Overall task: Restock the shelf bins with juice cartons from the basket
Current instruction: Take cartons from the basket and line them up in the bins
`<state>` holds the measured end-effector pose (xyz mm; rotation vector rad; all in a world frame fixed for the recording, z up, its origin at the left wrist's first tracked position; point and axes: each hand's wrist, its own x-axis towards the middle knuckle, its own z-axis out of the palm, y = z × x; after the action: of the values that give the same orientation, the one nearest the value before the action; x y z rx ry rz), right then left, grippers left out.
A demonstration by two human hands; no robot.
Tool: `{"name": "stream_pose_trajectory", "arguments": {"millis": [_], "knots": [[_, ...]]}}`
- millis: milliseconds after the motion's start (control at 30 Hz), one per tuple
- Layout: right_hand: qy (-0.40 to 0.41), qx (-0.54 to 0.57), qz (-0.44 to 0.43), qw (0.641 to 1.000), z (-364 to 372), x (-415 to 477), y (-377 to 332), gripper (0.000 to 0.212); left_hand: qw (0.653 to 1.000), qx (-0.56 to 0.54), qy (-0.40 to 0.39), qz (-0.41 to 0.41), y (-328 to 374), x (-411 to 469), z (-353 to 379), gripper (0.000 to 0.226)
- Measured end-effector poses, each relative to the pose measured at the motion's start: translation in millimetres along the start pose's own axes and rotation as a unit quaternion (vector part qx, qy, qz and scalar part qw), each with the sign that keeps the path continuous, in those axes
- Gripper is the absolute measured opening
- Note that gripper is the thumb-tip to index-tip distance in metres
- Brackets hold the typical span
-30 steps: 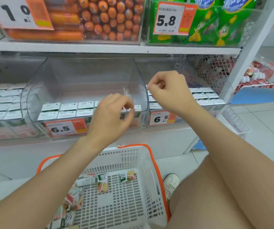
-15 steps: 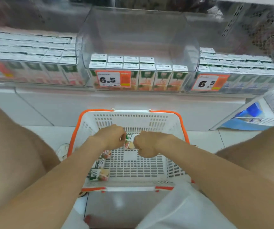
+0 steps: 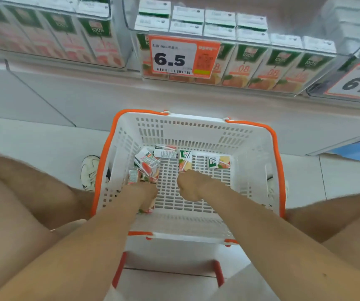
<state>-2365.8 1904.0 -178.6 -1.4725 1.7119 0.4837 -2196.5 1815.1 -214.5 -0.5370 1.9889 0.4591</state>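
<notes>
A white basket with an orange rim (image 3: 259,161) stands on the floor between my knees, and several small juice cartons lie in it. My left hand (image 3: 145,191) reaches down onto the pile of cartons (image 3: 147,162) at the basket's left side; its fingers are hidden. My right hand (image 3: 188,187) is curled, with the fingertips at the near end of one flat-lying carton (image 3: 184,161). Another carton (image 3: 219,162) lies to its right. Above, the clear shelf bin (image 3: 129,20) with the 6.5 price tag (image 3: 181,56) holds upright cartons.
A fuller bin of cartons (image 3: 92,38) sits to the left, and another bin with a price tag (image 3: 359,83) to the right. My bare legs flank the basket, with a shoe (image 3: 90,172) by its left rim. The white shelf base runs behind.
Both hands have come down from the shelf bin into the basket. The view has tipped down and closer. The hands now sit slightly apart, the left over the pile.
</notes>
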Motion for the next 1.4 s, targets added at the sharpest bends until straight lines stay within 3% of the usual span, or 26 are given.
{"name": "stream_pose_trajectory", "arguments": {"millis": [100,167,200,333,467,600,667,800,900,1000,1133,1167,1300,1400], "knots": [[0.008,-0.004,0.016,1.0,8,14,7,0.028,1.0,0.031,-0.001,0.005,1,7,8,0.029],[0.017,-0.016,0.03,0.999,10,22,14,0.009,0.999,0.039,0.004,0.006,2,10,8,0.027],[0.029,-0.026,0.037,0.999,13,26,18,0.012,0.999,0.043,0.005,0.006,2,12,8,0.026],[0.081,-0.051,0.054,0.994,21,45,32,0.064,0.998,0.045,0.034,0.005,1,16,7,0.015],[0.042,-0.006,0.073,0.996,19,57,32,0.081,0.997,-0.013,0.069,0.014,0,17,5,0.016],[-0.015,0.044,0.087,0.995,25,69,26,0.091,0.979,-0.167,0.115,0.019,-5,19,-3,0.021],[0.004,0.08,0.087,0.993,27,69,27,0.08,0.953,-0.268,0.139,0.021,-6,16,-11,0.028],[0.129,0.16,0.086,0.975,28,63,39,0.024,0.879,-0.45,0.156,-0.003,-7,13,-24,0.05],[0.181,0.211,0.105,0.955,22,55,46,0.017,0.832,-0.535,0.146,-0.009,-6,9,-31,0.053],[0.167,0.362,0.126,0.908,10,41,51,0.021,0.788,-0.605,0.107,-0.018,-1,1,-35,0.05],[0.092,0.658,0.13,0.736,-17,5,53,0.041,0.749,-0.652,0.117,-0.009,6,-13,-42,0.04],[0.068,0.689,0.104,0.714,-23,-5,54,0.038,0.738,-0.662,0.13,0.0,8,-17,-46,0.034],[0.049,0.717,0.038,0.695,-40,-41,58,0.035,0.667,-0.721,0.183,0.038,17,-43,-67,0.02],[0.07,0.731,0.014,0.679,-53,-66,51,0.034,0.661,-0.713,0.226,0.059,19,-65,-82,0.016]]}}
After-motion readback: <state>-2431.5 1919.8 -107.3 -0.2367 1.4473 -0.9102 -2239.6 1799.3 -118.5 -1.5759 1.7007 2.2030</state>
